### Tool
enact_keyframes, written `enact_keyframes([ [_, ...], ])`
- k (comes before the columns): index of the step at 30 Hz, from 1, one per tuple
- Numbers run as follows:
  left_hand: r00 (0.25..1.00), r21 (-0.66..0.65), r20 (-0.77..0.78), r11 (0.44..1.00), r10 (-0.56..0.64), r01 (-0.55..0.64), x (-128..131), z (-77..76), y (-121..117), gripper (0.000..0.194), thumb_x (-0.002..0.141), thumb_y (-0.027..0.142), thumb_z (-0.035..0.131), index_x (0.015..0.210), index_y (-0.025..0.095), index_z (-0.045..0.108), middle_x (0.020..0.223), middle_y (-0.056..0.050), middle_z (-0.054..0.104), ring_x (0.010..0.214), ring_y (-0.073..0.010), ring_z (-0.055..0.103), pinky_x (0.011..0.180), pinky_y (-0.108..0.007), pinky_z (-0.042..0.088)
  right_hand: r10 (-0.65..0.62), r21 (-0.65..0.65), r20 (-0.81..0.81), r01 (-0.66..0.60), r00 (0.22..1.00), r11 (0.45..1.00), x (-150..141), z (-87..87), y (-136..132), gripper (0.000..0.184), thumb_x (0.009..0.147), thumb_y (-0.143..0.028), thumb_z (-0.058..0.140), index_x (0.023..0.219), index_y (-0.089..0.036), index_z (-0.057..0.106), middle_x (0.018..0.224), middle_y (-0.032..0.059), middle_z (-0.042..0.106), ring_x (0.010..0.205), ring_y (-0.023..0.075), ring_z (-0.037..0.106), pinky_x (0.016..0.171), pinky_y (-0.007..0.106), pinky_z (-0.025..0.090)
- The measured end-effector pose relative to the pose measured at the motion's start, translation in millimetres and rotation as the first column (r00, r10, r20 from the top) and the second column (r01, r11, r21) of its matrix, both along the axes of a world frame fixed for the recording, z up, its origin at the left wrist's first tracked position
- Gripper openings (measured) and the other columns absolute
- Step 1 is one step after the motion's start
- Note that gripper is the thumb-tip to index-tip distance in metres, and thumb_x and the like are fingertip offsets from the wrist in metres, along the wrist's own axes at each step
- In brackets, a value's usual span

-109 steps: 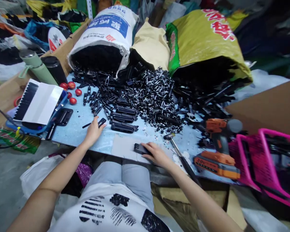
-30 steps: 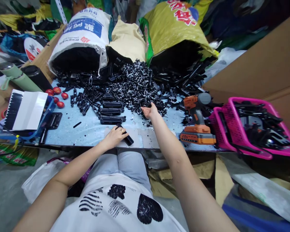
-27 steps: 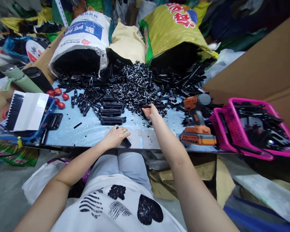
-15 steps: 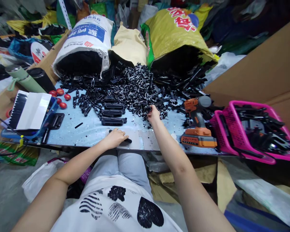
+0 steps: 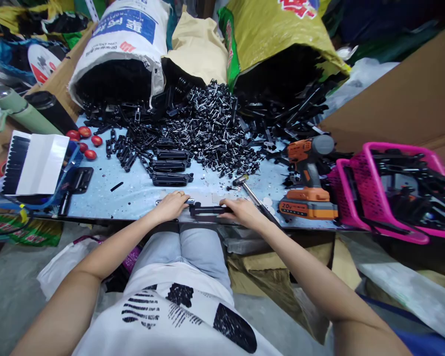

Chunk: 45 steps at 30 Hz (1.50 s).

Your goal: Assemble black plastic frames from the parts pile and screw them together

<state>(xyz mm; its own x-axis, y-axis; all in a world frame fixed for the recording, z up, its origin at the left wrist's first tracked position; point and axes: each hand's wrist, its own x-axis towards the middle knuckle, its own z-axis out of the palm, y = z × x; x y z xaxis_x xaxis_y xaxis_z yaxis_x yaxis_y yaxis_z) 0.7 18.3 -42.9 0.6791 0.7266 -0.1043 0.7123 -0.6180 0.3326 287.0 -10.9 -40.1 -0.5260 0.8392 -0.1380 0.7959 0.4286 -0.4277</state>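
Note:
My right hand (image 5: pixel 239 210) is closed around one end of a long black plastic part (image 5: pixel 207 210), held level near the table's front edge. At the other end of that part is my left hand (image 5: pixel 172 205), its fingers curled down over a narrow bar (image 5: pixel 190 201) that shows a shiny end on each side; most of it is hidden. Just beyond my right hand lies a hammer (image 5: pixel 250 192), head away from me and dark handle running under my forearm. Several assembled black plastic parts (image 5: pixel 171 179) lie in a stack behind my left hand.
Behind the hands is a heap of small black pieces with metal pins (image 5: pixel 217 133). Open sacks (image 5: pixel 282 29) spill black parts at the back. An orange cordless drill (image 5: pixel 307 180) and pink baskets (image 5: pixel 371 193) stand right; a blue tray (image 5: pixel 74 168) and red fruits (image 5: pixel 90 155) lie left.
My right hand has come back from the heap to the front edge and now grips the long black part beside my left hand. The hammer has come into sight. The view has tilted downward.

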Motion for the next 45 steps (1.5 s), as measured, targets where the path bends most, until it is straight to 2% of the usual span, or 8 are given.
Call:
enact_keyframes([
  [3, 1.0, -0.005, 0.006, 1.0, 0.003, -0.003, 1, 1.3, -1, 0.025, 0.092, 0.024, 0.043, 0.111, 0.014, 0.055, 0.099, -0.009, 0.058, 0.096, -0.0218, 0.054, 0.083, -0.033, 0.043, 0.144, 0.159, 0.212, -0.18, 0.967, 0.971, -12, -5.1, -7, 0.043, 0.09, -0.053, 0.042, 0.11, -0.016, 0.055, 0.088, 0.01, 0.065, 0.08, 0.0195, 0.06, 0.072, 0.028, 0.034],
  [7, 1.0, -0.006, -0.021, 1.0, 0.0, 0.0, 4, 4.5, -3, 0.03, 0.09, 0.025, 0.042, 0.116, 0.015, 0.053, 0.102, -0.01, 0.057, 0.099, -0.0227, 0.053, 0.086, -0.035, 0.042, 0.239, 0.182, 0.272, -0.294, 0.932, 0.938, -33, -9.4, -5, 0.04, 0.095, -0.047, 0.031, 0.102, -0.017, 0.056, 0.087, 0.0083, 0.063, 0.077, 0.0169, 0.059, 0.068, 0.026, 0.031],
  [13, 1.0, -0.038, -0.014, 0.999, 0.016, -0.017, 5, 6.7, -4, 0.046, 0.087, 0.047, 0.046, 0.123, 0.018, 0.048, 0.109, -0.01, 0.055, 0.104, -0.0263, 0.051, 0.088, -0.038, 0.04, 0.166, 0.152, 0.345, -0.23, 0.924, 0.961, -39, -2.3, -7, 0.042, 0.094, -0.052, 0.032, 0.097, -0.017, 0.056, 0.08, 0.0076, 0.064, 0.071, 0.0166, 0.058, 0.06, 0.026, 0.025],
  [20, 0.998, 0.032, 0.07, 1.0, -0.005, 0.002, 4, 2.4, -9, 0.071, 0.069, 0.071, 0.057, 0.112, 0.016, 0.047, 0.103, -0.012, 0.058, 0.099, -0.0291, 0.055, 0.086, -0.039, 0.041, 0.079, 0.239, 0.384, -0.182, 0.92, 0.954, -40, 12.9, -19, 0.041, 0.095, -0.051, 0.03, 0.099, -0.02, 0.058, 0.08, 0.007, 0.063, 0.072, 0.0171, 0.056, 0.06, 0.028, 0.021],
  [27, 0.975, 0.109, 0.219, 0.992, 0.035, -0.06, -5, -5.8, -15, 0.057, 0.075, 0.063, 0.057, 0.107, 0.017, 0.048, 0.101, -0.011, 0.06, 0.092, -0.026, 0.06, 0.077, -0.035, 0.046, 0.027, 0.377, 0.369, -0.177, 0.929, 0.909, -49, 35.7, -25, 0.033, 0.097, -0.038, 0.033, 0.101, -0.018, 0.059, 0.077, 0.009, 0.062, 0.071, 0.0169, 0.051, 0.061, 0.031, 0.018],
  [36, 0.944, 0.208, 0.33, 0.976, -0.004, -0.069, -6, -10.2, -17, 0.044, 0.079, 0.056, 0.056, 0.098, 0.017, 0.052, 0.092, -0.009, 0.063, 0.087, -0.0237, 0.062, 0.072, -0.032, 0.048, 0.072, 0.474, 0.429, -0.292, 0.901, 0.831, -52, 53.3, -17, 0.029, 0.098, -0.033, 0.032, 0.099, -0.018, 0.056, 0.076, 0.0064, 0.061, 0.069, 0.0151, 0.05, 0.064, 0.03, 0.019],
  [41, 0.978, 0.103, 0.207, 0.994, -0.005, -0.017, -1, -3.6, -15, 0.052, 0.077, 0.063, 0.055, 0.1, 0.016, 0.054, 0.089, -0.008, 0.063, 0.085, -0.0235, 0.062, 0.072, -0.033, 0.048, 0.171, 0.437, 0.39, -0.345, 0.905, 0.831, -35, 35.4, -4, 0.035, 0.096, -0.043, 0.034, 0.099, -0.018, 0.058, 0.076, 0.0049, 0.062, 0.069, 0.0145, 0.051, 0.063, 0.028, 0.021],
  [45, 0.99, 0.113, 0.137, 0.993, -0.038, 0.023, 33, 14.4, 21, 0.048, 0.087, 0.052, 0.048, 0.119, 0.016, 0.047, 0.115, -0.013, 0.058, 0.11, -0.0265, 0.053, 0.089, -0.038, 0.043, 0.133, 0.425, 0.283, -0.249, 0.95, 0.87, -8, 2.3, 2, 0.039, 0.095, -0.047, 0.036, 0.097, -0.016, 0.06, 0.079, 0.0049, 0.063, 0.072, 0.0145, 0.054, 0.064, 0.027, 0.026],
])
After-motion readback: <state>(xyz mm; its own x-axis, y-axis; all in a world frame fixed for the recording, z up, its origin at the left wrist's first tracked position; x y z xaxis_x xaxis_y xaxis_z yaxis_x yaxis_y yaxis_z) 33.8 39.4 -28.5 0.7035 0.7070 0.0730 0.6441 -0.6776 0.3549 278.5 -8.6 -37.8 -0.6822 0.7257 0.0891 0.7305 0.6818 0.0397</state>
